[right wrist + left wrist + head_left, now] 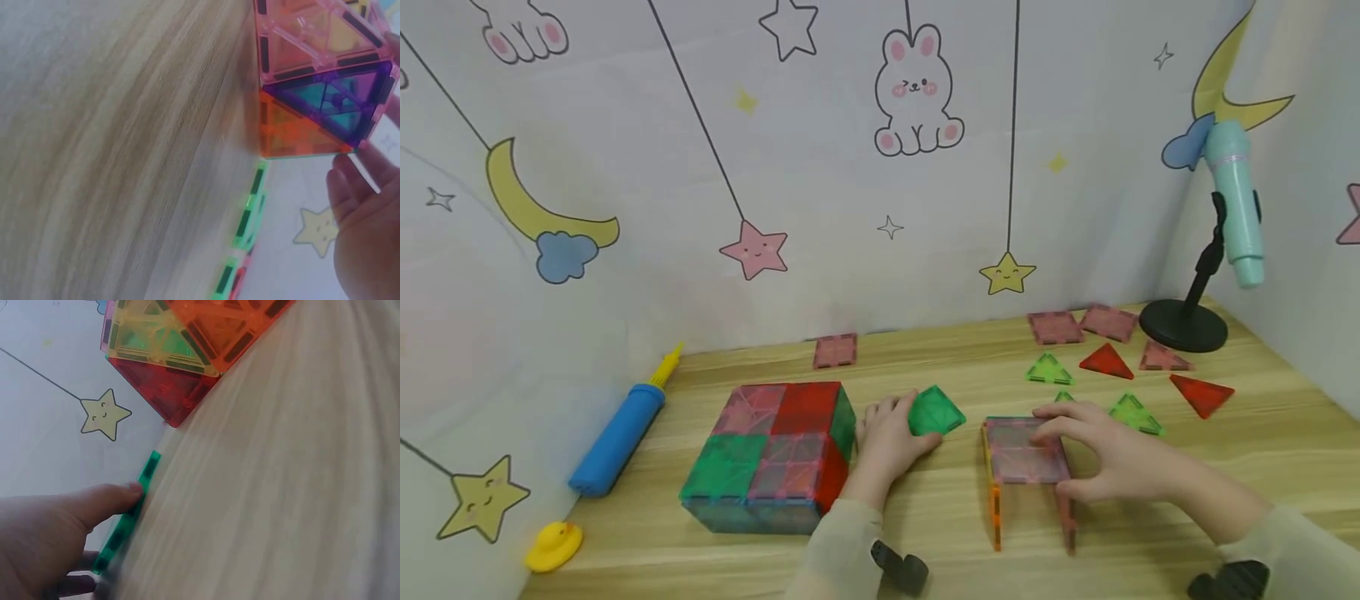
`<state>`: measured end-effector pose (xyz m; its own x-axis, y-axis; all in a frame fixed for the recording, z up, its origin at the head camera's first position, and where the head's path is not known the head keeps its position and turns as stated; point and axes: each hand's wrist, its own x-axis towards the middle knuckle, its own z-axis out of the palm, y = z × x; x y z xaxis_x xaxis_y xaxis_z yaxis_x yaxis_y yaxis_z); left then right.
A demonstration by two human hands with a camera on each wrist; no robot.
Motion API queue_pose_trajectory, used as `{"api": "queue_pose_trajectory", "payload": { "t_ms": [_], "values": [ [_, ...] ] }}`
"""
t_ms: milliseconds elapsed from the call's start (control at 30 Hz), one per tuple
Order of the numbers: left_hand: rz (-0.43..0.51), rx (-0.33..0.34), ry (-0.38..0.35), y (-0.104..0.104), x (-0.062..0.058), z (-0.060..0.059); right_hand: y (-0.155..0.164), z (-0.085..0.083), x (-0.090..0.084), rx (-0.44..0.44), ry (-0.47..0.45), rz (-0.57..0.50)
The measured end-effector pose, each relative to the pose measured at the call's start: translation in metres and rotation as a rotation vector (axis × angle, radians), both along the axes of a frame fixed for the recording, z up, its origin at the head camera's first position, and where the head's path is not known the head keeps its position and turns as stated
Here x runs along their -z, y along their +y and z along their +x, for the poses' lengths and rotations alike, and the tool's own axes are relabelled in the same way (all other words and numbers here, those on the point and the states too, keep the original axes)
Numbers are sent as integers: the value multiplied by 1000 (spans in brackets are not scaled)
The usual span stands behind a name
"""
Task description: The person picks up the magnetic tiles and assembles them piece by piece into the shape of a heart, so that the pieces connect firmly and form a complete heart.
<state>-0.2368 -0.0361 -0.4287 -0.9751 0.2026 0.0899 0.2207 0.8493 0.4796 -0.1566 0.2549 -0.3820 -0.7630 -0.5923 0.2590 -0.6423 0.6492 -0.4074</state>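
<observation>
1. Between the large tile block and the small structure, the left hand pinched a green tile between thumb and fingers.
2. The right hand, half spread, held the small structure's right edge.
3. The green tile looked translucent; the small structure had a pink top and orange, purple sides.

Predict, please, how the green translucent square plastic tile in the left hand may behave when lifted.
The green translucent square tile is probably stiff: its edge looks straight in the left wrist view. It is likely light, being thin, and unlikely to roll, being flat with corners.
</observation>
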Motion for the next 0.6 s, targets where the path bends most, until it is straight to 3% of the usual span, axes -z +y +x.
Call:
{"api": "queue_pose_trajectory", "payload": {
  "t_ms": [233,400,533,600],
  "values": [
    [94,23,-4,1,-7,5,2,1,2,16,14,-12],
    [264,-5,-30,-3,-8,8,2,1,3,13,-22,-17],
    [412,30,37,-10,-18,15,0,1,3,-1,-47,-20],
    [446,107,93,-13,-29,22,0,1,3,-4,-52,-20]
  ]
}}
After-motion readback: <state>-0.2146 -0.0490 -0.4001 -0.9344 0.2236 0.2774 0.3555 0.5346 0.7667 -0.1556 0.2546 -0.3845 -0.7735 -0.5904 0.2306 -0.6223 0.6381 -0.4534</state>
